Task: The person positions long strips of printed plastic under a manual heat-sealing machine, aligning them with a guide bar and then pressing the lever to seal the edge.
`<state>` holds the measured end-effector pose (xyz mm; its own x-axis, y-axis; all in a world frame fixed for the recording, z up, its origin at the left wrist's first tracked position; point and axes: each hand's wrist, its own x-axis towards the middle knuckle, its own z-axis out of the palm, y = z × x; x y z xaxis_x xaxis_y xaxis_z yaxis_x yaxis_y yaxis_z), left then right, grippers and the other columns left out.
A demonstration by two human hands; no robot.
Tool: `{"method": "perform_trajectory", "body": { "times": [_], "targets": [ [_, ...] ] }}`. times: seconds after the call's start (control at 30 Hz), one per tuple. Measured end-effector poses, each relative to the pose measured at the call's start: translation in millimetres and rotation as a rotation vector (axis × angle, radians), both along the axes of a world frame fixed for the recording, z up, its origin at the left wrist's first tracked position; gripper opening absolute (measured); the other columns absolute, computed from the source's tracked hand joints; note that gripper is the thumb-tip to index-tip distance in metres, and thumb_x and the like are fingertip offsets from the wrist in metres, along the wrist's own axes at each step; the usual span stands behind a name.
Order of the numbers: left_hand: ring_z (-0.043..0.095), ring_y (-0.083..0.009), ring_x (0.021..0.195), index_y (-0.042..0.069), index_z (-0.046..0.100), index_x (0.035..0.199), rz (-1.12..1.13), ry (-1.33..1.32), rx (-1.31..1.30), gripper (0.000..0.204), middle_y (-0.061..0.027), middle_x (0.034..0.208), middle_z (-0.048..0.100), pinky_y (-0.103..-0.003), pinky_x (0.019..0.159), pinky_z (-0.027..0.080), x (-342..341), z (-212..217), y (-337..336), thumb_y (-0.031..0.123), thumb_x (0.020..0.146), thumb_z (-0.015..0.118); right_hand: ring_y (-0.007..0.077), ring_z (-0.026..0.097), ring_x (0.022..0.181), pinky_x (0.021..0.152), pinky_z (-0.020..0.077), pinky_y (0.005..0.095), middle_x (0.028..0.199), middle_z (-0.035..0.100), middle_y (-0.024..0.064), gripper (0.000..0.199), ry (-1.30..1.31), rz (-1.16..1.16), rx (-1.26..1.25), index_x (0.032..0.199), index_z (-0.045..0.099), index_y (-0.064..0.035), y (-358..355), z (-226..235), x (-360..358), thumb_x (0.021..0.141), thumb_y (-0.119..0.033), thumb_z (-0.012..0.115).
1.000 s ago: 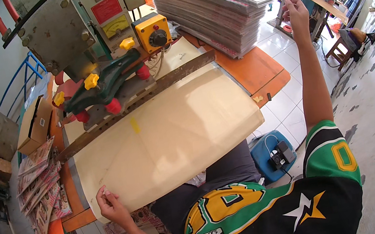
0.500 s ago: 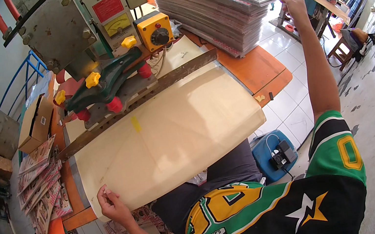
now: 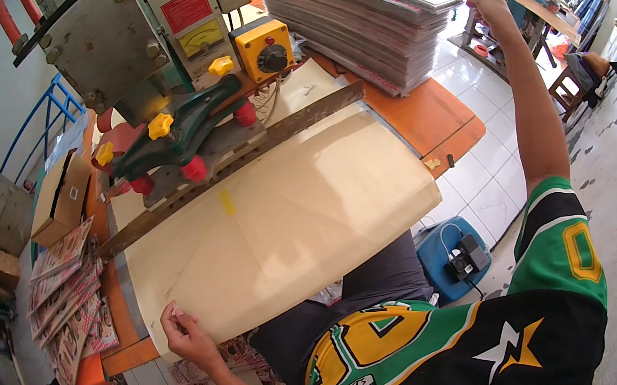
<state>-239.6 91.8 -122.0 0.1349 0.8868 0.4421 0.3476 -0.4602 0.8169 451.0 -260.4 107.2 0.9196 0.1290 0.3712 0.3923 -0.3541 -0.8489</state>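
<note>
A broad sheet [image 3: 289, 220] lies on the table [image 3: 435, 118] and overhangs its near edge. A metal bar [image 3: 316, 116] crosses the table behind it, with a clamp bracket [image 3: 181, 136] beyond. A pouch stack [image 3: 351, 34] occupies the far right corner. Printed packets [image 3: 70, 306] lie by the left edge, before a cardboard box [image 3: 55, 214]. Right of the table, a power adapter [image 3: 466, 257] rests on what may be a stool [image 3: 430, 247].

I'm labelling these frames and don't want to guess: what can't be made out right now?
All in the head view:
Right hand: whether its fingertips touch the tall stack; too small to tell.
Left hand: whether it holds anything; its curl hides the palm.
Orange table: the part covered by the cream sheet.
Grey machine: its top, cut off by the upper edge.
</note>
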Motion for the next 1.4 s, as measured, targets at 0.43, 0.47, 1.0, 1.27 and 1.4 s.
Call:
{"method": "perform_trajectory", "body": {
  "times": [0.43,0.47,1.0,1.27,1.4],
  "targets": [
    [0.05,-0.0097,0.06,0.002,0.066,0.112,0.037,0.031,0.059,0.019,-0.0007,0.067,0.053,-0.027,0.057,0.041,0,-6,4,0.014,0.101,0.057,0.0066,0.051,0.063,0.053,0.038,0.0229,0.086,0.065,0.0026,0.039,-0.026,0.009,-0.027,0.102,0.07,0.0002,-5,1,6,0.089,-0.036,0.072],
    [0.05,-0.0097,0.06,0.002,0.066,0.112,0.039,0.043,0.064,0.019,-0.0006,0.067,0.053,-0.027,0.056,0.041,0,-5,3,0.014,0.101,0.057,0.0073,0.051,0.064,0.053,0.0373,0.0243,0.087,0.066,0.0034,0.041,-0.031,0.006,-0.044,0.102,0.07,-0.0003,-6,1,6,0.087,-0.039,0.072],
    [0.042,-0.0078,0.056,0.002,0.067,0.11,0.053,0.068,0.129,0.016,0.0011,0.066,0.05,-0.027,0.051,0.035,6,0,0,0.01,0.099,0.058,0.0085,0.05,0.061,0.049,0.0298,0.0234,0.09,0.066,0.0055,0.052,0.015,0.01,-0.141,0.107,0.07,-0.0003,-12,8,13,0.085,-0.047,0.073],
    [0.044,-0.01,0.056,0.003,0.068,0.109,0.073,0.106,0.186,0.016,-0.0003,0.066,0.053,-0.027,0.051,0.037,2,-6,4,0.01,0.099,0.058,0.0061,0.041,0.057,0.045,0.025,0.0248,0.077,0.057,0.0013,0.051,0.142,0.042,-0.226,0.09,0.068,-0.001,-11,19,26,0.082,-0.051,0.075],
    [0.044,-0.01,0.056,0.003,0.067,0.11,0.067,0.115,0.182,0.016,-0.0004,0.066,0.053,-0.027,0.051,0.037,3,-5,3,0.01,0.099,0.058,0.0061,0.042,0.057,0.046,0.0274,0.0237,0.074,0.055,0.0005,0.051,0.103,0.062,-0.203,0.092,0.069,-0.0002,-13,14,30,0.084,-0.051,0.074]
  ]
}}
